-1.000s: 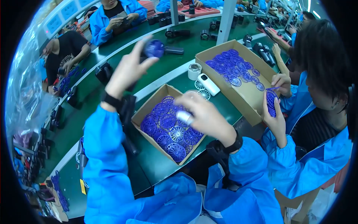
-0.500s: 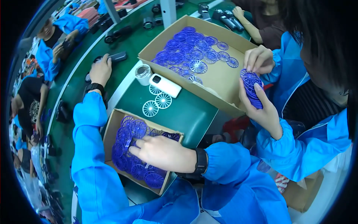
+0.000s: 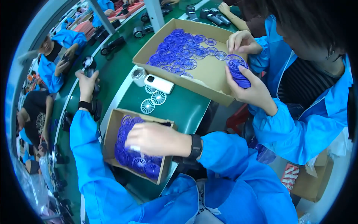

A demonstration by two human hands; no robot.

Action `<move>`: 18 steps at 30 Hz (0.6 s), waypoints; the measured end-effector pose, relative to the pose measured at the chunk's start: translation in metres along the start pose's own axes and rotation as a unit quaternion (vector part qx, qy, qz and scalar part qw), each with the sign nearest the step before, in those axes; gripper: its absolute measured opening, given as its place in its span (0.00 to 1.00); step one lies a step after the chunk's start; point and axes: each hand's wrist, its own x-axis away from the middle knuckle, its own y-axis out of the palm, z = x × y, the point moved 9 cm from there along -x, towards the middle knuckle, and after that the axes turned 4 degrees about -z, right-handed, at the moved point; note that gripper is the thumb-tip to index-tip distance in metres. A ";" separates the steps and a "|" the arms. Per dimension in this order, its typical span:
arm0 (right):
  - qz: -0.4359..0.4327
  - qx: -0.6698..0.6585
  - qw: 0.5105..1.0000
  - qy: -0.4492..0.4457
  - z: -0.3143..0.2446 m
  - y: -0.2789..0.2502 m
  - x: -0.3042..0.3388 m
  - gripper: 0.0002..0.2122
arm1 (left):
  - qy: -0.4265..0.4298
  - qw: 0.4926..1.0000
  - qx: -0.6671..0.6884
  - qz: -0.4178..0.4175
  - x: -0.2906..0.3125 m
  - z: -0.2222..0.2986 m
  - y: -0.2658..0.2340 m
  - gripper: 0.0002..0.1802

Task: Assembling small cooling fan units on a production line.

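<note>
At the left my left hand [image 3: 87,86] is closed around a dark handheld device [image 3: 89,64] with a round head, on the green belt. My right hand [image 3: 154,139] is over a small cardboard box [image 3: 109,139] of purple spoked discs [image 3: 138,164], its fingers bent together. A small white thing [image 3: 135,148] shows under those fingers; I cannot make out what it is. Beyond the box, several white spoked discs [image 3: 159,98] lie on the green table beside a white handheld device [image 3: 161,84] and a clear cylindrical part [image 3: 138,74].
A large cardboard box [image 3: 209,80] with purple discs stands behind. At the right a co-worker's hand [image 3: 251,84] holds a stack of purple discs [image 3: 237,71]. More dark devices [image 3: 113,44] lie along the curved belt [image 3: 112,71]. A metal post [image 3: 153,15] rises at the back.
My left hand has shifted left and closed around a dark device with its round head up. My right hand stays over the small box, turned more palm-down. The whole view has shifted slightly.
</note>
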 end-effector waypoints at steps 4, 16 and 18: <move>0.162 -0.193 0.962 0.104 0.012 -0.047 0.006 0.07 | 0.041 0.970 0.219 0.102 0.085 0.108 -0.068 0.28; 0.315 -0.405 0.852 0.107 -0.040 -0.098 0.019 0.11 | 0.128 0.859 0.493 -0.043 0.260 0.230 -0.051 0.42; 0.319 -0.385 0.860 0.098 -0.047 -0.101 0.019 0.11 | 0.173 0.865 0.470 -0.036 0.265 0.240 -0.053 0.48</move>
